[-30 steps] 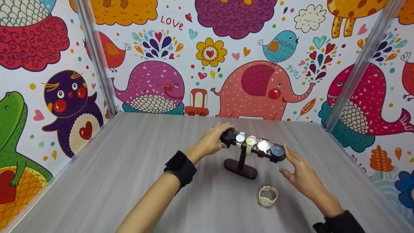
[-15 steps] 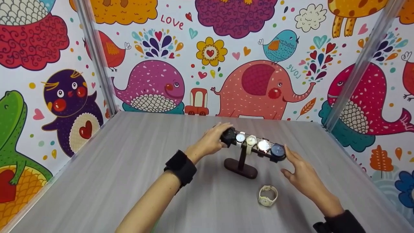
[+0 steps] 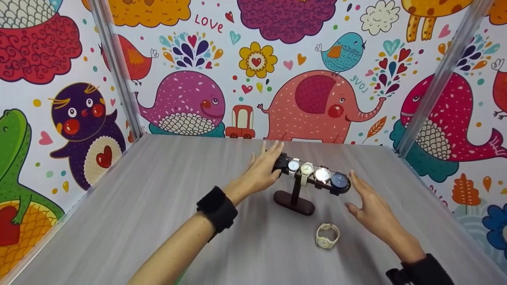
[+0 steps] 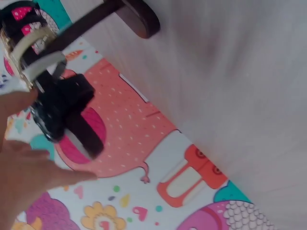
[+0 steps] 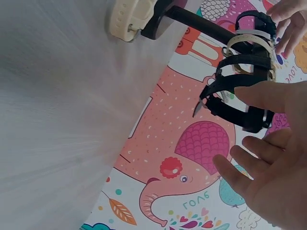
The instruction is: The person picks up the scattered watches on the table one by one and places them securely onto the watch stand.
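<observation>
A dark brown T-shaped watch stand [image 3: 294, 202] stands upright, its crossbar carrying several watches. At the bar's left end is a black watch [image 3: 282, 163]; a dark blue-faced watch [image 3: 339, 180] sits at the right end. Between them are a small white watch [image 3: 294, 165], a cream watch [image 3: 306, 169] and a shiny round-faced watch [image 3: 322, 174]. My left hand [image 3: 257, 172], fingers spread, is beside the black watch; whether its thumb touches is unclear. My right hand [image 3: 376, 211] is open beside the blue-faced watch, its fingers extended; it holds nothing.
A second cream watch [image 3: 324, 242] lies on the grey table [image 3: 178, 166], in front of the stand and nearer to me. Patterned panels [image 3: 198, 99] rise behind the table and at its sides, with metal posts [image 3: 119, 75] at the corners.
My left hand's fingers have straightened and spread away from the black watch. My right hand has drawn slightly away from the bar's right end. The stand and watches keep their places.
</observation>
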The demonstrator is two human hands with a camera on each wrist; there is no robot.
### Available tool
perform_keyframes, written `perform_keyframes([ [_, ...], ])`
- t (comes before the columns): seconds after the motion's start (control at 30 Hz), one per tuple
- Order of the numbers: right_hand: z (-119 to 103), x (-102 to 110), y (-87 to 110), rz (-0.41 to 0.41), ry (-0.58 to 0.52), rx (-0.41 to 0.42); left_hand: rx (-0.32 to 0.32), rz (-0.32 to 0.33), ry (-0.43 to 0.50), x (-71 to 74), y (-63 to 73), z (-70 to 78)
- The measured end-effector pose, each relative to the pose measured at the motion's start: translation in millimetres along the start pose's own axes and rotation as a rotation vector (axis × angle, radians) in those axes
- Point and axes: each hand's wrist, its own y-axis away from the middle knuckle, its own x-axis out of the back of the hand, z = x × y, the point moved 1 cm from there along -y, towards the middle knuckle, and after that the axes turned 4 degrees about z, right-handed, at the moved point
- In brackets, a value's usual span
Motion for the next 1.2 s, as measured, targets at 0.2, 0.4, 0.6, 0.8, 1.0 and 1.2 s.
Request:
perform_keyframes([
  [0.2, -11.6, 0.9, 13.3, 0.194, 0.018, 0.064, -0.111, 0.159, 0.080, -11.5, 26.3, 34.5],
  [0.4, -21.2, -18.4, 30.0, 0.388, 0.100, 0.231, -0.172, 0.076, 0.088, -32.4, 49.2, 60.2],
  [0.6, -28.8, -31.4, 37.1, 0.352, 0.141, 0.285, -0.200, -0.030, 0.101, -55.3, 63.8, 68.5],
  [0.8, -29.2, -41.8, 45.4, 0.190, 0.160, 0.284, -0.326, -0.046, -0.124, -76.2, 73.9, 67.7],
  [1.0, -26.2, -45.6, 51.1, -0.015, 0.213, 0.245, -0.357, -0.133, -0.321, -95.3, 76.5, 68.2],
  [1.2, -22.7, -49.5, 53.3, -0.097, 0.215, 0.215, -0.273, -0.292, -0.342, -102.7, 78.5, 71.6],
])
